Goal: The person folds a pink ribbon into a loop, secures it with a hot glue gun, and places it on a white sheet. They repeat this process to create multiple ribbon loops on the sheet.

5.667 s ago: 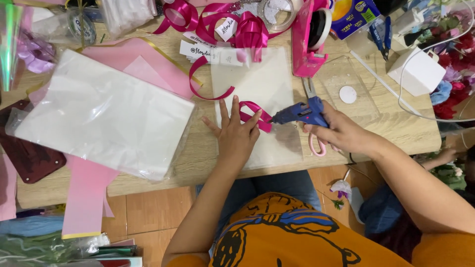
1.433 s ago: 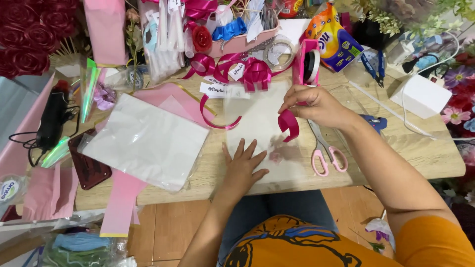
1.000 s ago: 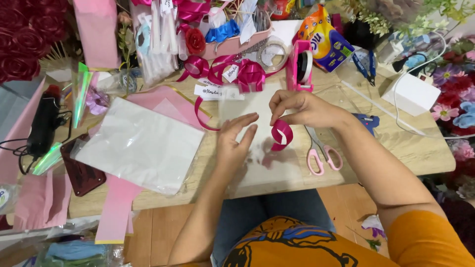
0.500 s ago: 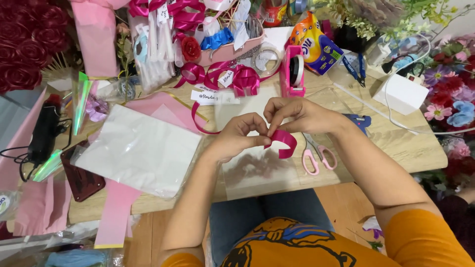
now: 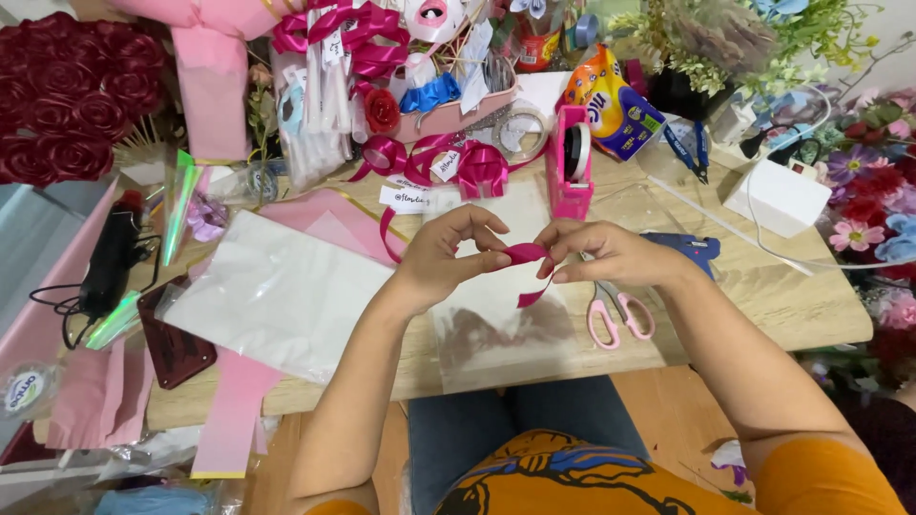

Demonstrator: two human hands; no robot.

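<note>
A short loop of magenta ribbon (image 5: pixel 526 256) is pinched between both hands just above a clear plastic sheet (image 5: pixel 496 329) on the wooden table (image 5: pixel 763 296). My left hand (image 5: pixel 448 253) grips the ribbon's left side with fingertips. The ribbon's right end, with a tail hanging down, is held by my right hand (image 5: pixel 601 253). Pink-handled scissors (image 5: pixel 615 315) lie right under my right wrist, and a blue glue gun (image 5: pixel 692 250) rests just beyond it.
A pink tape dispenser (image 5: pixel 571 162) stands behind the hands. Finished magenta bows (image 5: pixel 458 162) and a pink box of supplies (image 5: pixel 429 91) sit at the back. White wrapping sheets (image 5: pixel 277 291) and pink paper (image 5: pixel 234 420) cover the left. Red roses (image 5: pixel 67 95) fill the far left corner.
My right hand put down the glue gun and picked up the ribbon loop. My left hand rose from the clear sheet and joined it; both now pinch the ribbon.
</note>
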